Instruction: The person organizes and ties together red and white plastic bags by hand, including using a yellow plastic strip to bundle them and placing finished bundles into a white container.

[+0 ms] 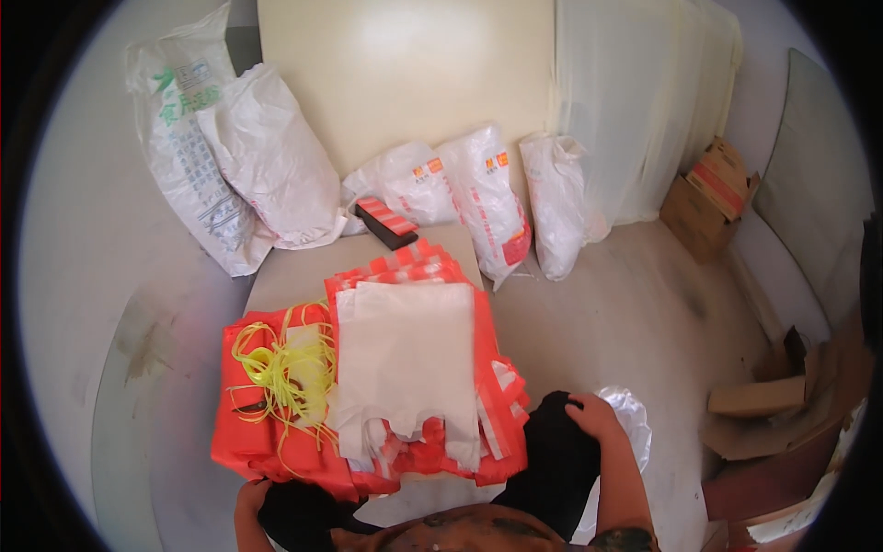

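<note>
My right hand [593, 414] rests on my right knee, fingers laid over the dark trousers [552, 451], holding nothing. On the left knee lies my left hand [250, 499], its fingers partly visible and nothing seen in them. Between my knees and beyond stands a low table [294, 271]. A pile of orange-red material with pale stripes [492, 414] covers its near part. Flat on top is a white sheet-like stack [405, 345] with a ragged near edge. To its left, a tangle of thin yellow-green strips [267, 373] lies on a folded orange-red bundle [244, 437].
A dark block with a striped orange top [386, 224] sits at the table's far edge. Full white sacks [276, 161] lean at the far left; white plastic bags [483, 193] stand along the back. Cardboard boxes [704, 207] and opened cardboard [759, 396] are on the right.
</note>
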A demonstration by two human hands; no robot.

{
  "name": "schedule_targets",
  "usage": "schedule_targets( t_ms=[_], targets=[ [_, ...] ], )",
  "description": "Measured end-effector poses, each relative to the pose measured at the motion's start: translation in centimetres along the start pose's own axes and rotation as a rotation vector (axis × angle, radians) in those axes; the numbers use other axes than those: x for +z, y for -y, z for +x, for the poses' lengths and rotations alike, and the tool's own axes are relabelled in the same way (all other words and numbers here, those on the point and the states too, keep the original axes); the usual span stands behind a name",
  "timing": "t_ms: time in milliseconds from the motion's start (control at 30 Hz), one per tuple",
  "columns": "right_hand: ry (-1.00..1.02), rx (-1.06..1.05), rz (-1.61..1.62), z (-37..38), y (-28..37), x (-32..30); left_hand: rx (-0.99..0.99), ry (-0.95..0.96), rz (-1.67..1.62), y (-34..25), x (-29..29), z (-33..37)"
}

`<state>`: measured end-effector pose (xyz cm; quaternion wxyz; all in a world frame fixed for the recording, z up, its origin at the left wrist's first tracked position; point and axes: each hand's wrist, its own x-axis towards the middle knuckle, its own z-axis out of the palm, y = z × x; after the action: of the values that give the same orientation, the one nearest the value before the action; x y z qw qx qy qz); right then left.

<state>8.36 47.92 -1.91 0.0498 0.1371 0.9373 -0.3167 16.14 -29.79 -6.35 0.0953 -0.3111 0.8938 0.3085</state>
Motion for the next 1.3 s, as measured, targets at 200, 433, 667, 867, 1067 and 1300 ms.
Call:
schedule_targets(
  t_ms=[200, 433, 667, 867, 1067, 1300],
  targets=[
    [0.248, 0.123, 0.479, 3.7, -4.8, 0.8, -0.139, 0.127, -0.445, 1.4, 1.0, 1.8],
    [0.109, 0.229, 1.464, 3.3, -19.1, 10.7, -0.059, 0.185, -1.055, 7.9, 3.7, 3.3],
    [0.061, 0.249, 1.564, -5.1, -7.9, 8.3, 0.135, -0.042, -1.114, 5.6, 4.6, -4.7],
    [-0.131, 0.149, 1.042, -6.8, -6.2, 5.6, 0.199, -0.708, 0.127, -5.4, 6.8, -11.0],
    [-0.194, -0.094, -0.003, -4.5, 0.5, 0.9, 0.449, -0.938, 0.511, -5.1, 5.9, -9.1],
    [0.052, 0.003, -0.124, 1.1, 1.1, -0.5, 0.044, -0.478, 0.204, -5.8, 3.0, -7.1]
  ],
)
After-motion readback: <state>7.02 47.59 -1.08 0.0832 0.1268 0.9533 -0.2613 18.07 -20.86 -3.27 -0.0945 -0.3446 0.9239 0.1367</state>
